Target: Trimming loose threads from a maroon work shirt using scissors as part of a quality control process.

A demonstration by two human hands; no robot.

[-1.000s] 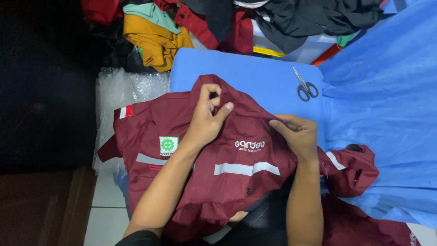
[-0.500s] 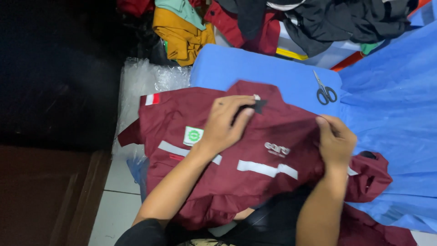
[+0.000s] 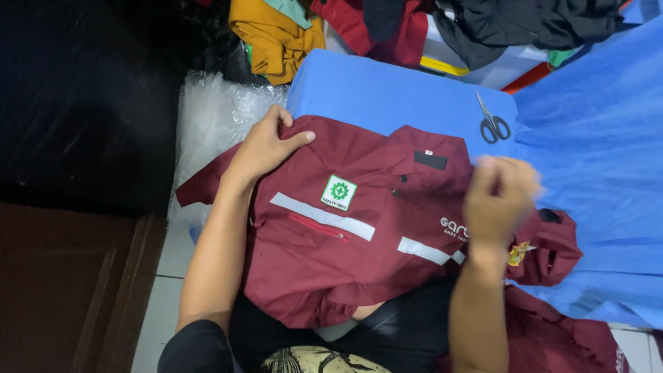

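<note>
The left hand [image 3: 266,146] is pinching the shoulder of the maroon reflective-striped work shirt [image 3: 359,228] in a narrow grip, while the blurred right hand [image 3: 498,200] is hovering over it, grip indeterminable.

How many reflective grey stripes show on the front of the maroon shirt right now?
2. One grey stripe runs across the chest of the maroon shirt below the green-and-white badge; the other stripe lies by the right hand, which may hide part of it.

Garment workshop

Heaped clothes [image 3: 428,27], blue cloth [image 3: 594,159] spread over the bench [image 3: 387,90], scissors [image 3: 492,124], bubble wrap [image 3: 210,124] and a maroon work shirt [image 3: 359,214] being handled.
</note>
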